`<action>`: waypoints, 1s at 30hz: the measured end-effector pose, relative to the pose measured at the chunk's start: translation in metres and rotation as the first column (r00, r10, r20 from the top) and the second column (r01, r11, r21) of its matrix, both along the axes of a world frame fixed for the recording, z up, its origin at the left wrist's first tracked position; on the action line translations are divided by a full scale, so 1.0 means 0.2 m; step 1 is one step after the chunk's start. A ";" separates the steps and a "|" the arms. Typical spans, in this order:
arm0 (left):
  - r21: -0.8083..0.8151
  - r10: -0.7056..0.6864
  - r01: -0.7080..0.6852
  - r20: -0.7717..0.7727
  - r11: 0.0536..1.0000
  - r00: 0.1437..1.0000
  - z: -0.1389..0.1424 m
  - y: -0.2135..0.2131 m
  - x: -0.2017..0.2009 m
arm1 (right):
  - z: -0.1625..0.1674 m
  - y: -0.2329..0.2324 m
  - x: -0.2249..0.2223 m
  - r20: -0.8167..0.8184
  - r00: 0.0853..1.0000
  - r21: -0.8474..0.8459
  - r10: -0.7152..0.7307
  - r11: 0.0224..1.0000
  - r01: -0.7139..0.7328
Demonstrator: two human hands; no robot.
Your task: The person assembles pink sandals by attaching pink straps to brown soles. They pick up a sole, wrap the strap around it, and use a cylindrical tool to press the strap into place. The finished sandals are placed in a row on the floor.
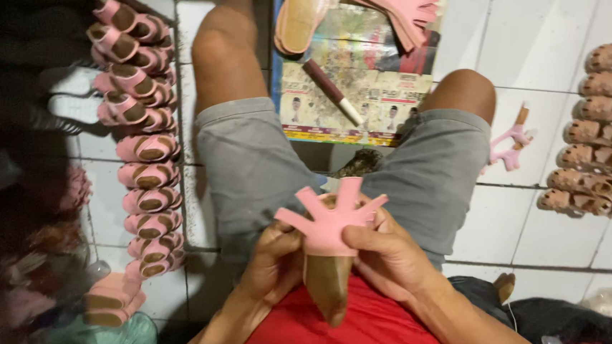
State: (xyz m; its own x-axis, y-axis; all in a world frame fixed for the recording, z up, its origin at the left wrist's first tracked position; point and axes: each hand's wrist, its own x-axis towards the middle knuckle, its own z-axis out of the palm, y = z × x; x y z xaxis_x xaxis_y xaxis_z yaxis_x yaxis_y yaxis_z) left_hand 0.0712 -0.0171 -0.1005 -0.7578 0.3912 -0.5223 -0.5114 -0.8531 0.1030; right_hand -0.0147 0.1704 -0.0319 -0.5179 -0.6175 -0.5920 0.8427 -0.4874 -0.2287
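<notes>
I sit on a white tiled floor (532, 216) with my knees apart, grey shorts over my thighs and a red shirt at the bottom of the view. Along my left side runs a long row of pink sandals (139, 146) with brown insoles, packed one against the next, and well off to my right stands a shorter row of tan sandals (600, 128). Between my shins lies a printed sheet (358, 89), carrying a brown sole (301, 10), a stack of pink cut straps (400, 6) and a dark stick with a pale tip (333, 91). Near my right knee a small pink strap piece (509, 147) rests on the tiles. Over my lap I hold a brown sole piece (328, 285), pointed end toward my belly, with a pink pronged upper (331, 217) laid across its top, prongs fanning outward. My left hand (275, 259) is closed around the left edge of both, thumb pressing the pink piece, and my right hand (386, 260) pinches the right edge, thumb on top.
</notes>
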 end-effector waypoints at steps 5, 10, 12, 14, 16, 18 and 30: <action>0.080 0.017 -0.012 -0.065 0.997 0.998 -0.03 0.01 -0.01 | -0.07 0.01 0.01 0.033 0.999 -0.051 0.018 0.999 -0.016; -0.144 -0.080 0.075 -0.031 0.987 0.996 0.06 -0.01 -0.02 | -0.16 0.10 0.09 0.006 1.000 -0.106 0.009 0.994 -0.008; -0.294 -0.204 0.171 -0.085 0.940 0.975 0.12 -0.01 -0.02 | -0.19 0.17 0.15 0.030 1.000 -0.123 -0.006 0.992 0.009; -0.499 -0.344 0.238 -0.131 0.834 0.930 0.17 -0.01 0.00 | -0.23 0.27 0.21 0.008 1.000 -0.148 -0.004 0.989 0.006; -0.434 -0.339 0.263 -0.105 0.862 0.935 0.21 0.00 0.03 | -0.27 0.35 0.26 0.030 0.999 -0.169 0.025 0.985 -0.020; -0.387 -0.341 0.276 -0.112 0.880 0.933 0.21 0.02 0.03 | -0.32 0.42 0.30 0.038 0.999 -0.139 0.010 0.990 -0.004; -0.453 -0.382 0.281 -0.148 0.846 0.912 0.27 0.02 0.04 | -0.29 0.44 0.34 -0.186 0.980 -0.019 0.065 0.997 -0.070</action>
